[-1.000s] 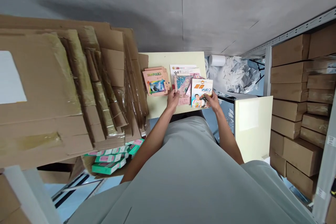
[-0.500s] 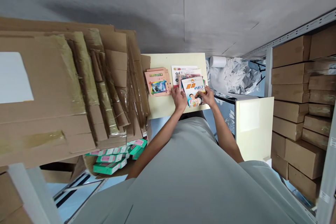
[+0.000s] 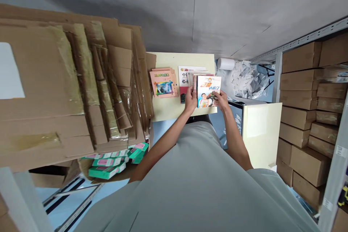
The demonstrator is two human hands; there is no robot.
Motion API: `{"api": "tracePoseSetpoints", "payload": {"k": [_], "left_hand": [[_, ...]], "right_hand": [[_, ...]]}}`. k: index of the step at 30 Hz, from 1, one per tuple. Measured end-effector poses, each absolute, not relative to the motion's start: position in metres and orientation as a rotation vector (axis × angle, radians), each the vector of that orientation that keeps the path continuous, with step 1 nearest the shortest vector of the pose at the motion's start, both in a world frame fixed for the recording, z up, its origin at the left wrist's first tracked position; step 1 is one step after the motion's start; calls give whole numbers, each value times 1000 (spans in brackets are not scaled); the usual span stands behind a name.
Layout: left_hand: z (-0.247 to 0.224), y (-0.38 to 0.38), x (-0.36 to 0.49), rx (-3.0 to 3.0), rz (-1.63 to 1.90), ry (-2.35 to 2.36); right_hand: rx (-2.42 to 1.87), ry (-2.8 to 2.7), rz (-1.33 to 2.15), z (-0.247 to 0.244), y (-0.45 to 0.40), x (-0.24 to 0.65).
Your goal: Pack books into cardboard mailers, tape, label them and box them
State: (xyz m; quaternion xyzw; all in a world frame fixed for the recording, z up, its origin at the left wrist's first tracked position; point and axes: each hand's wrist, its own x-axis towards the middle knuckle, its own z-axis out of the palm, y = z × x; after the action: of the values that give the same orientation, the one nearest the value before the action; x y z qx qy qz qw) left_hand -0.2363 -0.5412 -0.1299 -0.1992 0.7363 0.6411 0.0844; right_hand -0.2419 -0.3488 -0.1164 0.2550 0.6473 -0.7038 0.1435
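We pinch the booklets (image 3: pixel 208 90) over the table (image 3: pixel 164 111), long axis running away from us: left hand (image 3: pixel 190 102) fingers at the left edge, right hand (image 3: pixel 223 101) fingers at the lower right.

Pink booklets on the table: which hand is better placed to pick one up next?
Probably the left hand. It is nearer the pink booklets, while the right hand is at the far side of the held stack. Both hands grip that stack, so the left would need freeing first.
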Motion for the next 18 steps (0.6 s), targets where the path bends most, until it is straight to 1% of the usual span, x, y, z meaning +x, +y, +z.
{"api": "tracePoseSetpoints", "payload": {"k": [5,8,13,15,18], "left_hand": [[-149,-545,-254,-764,1674,2410],[-157,-547,-265,-814,1756,2273],[-163,-558,-286,-985,1913,1923],[-163,-561,-287,-981,1895,1973],[-158,-562,-280,-911,1780,2210]], "right_hand": [[572,2142,-1888,-129,-358,-274],[503,2259,-1853,-131,-365,-281],[520,2285,-1862,-128,-373,-275],[541,2258,-1871,-128,-378,-271],[556,2108,-1868,-132,-387,-264]]}}
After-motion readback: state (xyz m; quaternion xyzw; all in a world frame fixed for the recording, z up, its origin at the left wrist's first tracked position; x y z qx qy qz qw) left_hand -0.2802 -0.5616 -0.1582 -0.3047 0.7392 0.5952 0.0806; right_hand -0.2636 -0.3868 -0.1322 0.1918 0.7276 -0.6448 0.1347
